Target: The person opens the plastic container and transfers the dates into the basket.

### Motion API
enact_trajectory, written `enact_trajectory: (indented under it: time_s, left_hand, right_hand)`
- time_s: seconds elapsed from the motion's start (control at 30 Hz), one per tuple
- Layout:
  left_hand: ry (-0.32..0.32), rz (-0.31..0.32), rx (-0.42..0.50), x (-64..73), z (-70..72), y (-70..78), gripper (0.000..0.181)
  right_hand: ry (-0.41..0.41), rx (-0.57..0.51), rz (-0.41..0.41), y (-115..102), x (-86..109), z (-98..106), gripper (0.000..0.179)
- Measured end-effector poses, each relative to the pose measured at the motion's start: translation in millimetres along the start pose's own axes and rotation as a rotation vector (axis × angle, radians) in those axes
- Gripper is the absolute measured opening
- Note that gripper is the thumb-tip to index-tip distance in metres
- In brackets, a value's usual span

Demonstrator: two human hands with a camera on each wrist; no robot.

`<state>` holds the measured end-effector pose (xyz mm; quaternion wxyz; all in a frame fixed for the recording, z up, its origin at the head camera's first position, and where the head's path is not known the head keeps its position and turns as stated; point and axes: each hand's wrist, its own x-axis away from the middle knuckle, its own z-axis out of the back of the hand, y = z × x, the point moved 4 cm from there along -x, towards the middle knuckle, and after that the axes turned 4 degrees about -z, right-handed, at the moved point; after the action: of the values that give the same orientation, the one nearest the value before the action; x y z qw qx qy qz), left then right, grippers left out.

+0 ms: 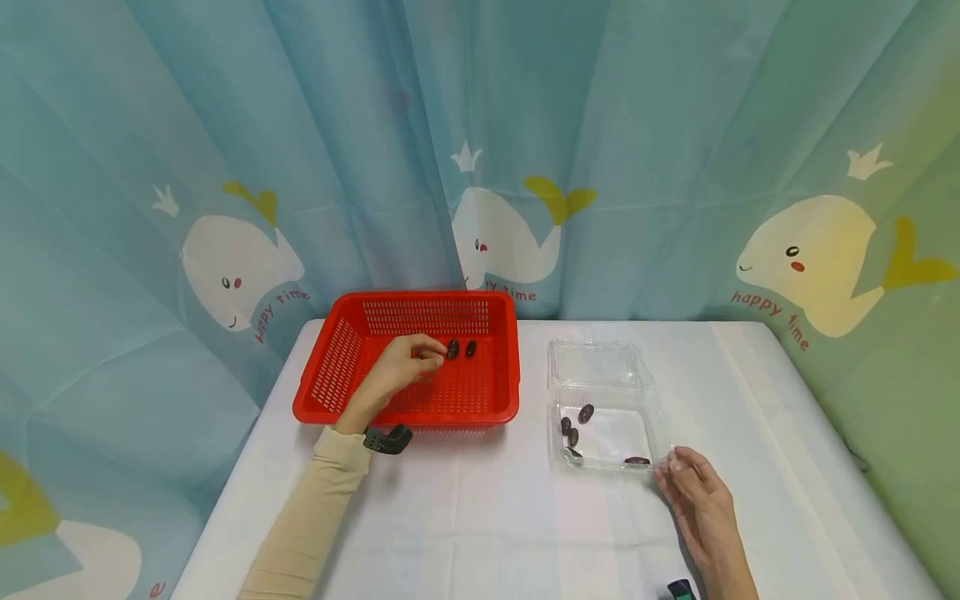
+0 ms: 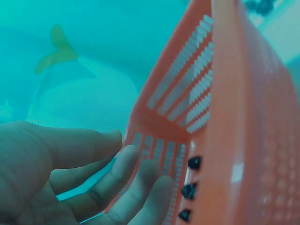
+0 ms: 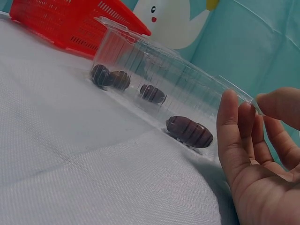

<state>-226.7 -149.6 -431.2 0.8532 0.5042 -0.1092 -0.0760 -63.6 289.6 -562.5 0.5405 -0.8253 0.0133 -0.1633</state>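
Observation:
My left hand (image 1: 405, 367) is over the red basket (image 1: 506, 408), fingers loosely bent, with nothing visible between them in the left wrist view. Just past its fingertips, dark dates (image 1: 470, 348) lie on the basket floor; three of them (image 2: 189, 191) show in the left wrist view. At the near right corner of a clear plastic clamshell box (image 1: 611, 465), my right hand (image 1: 701, 504) pinches the rim between thumb and fingers. Several dates (image 1: 586, 413) lie inside the box, mostly along its left side. One date (image 3: 189, 131) rests by the near wall, close to my right hand.
The box's hinged lid (image 1: 596, 365) is folded back toward the curtain (image 1: 637, 167). Basket and box stand side by side on a white tablecloth (image 1: 495, 533), the basket on the left. Its slotted walls rise around my left hand.

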Motion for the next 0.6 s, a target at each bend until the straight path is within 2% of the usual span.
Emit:
enact_trajectory:
  time_s: [0.17,0.4,0.6]
  left_hand:
    - [0.015,-0.059,-0.034,13.4,-16.4,8.6,0.023]
    - [0.04,-0.152,-0.046,24.5,-39.5,24.2,0.022]
    - [-0.018,-0.234,0.012,29.8,-62.3,31.7,0.021]
  right_hand:
    - [0.0,0.007,-0.003,1,0.4,0,0.022]
    - [-0.017,-0.002,0.008,1,-0.2,0,0.023]
    - [-0.02,-0.031,0.011,0,1.0,-1,0.023]
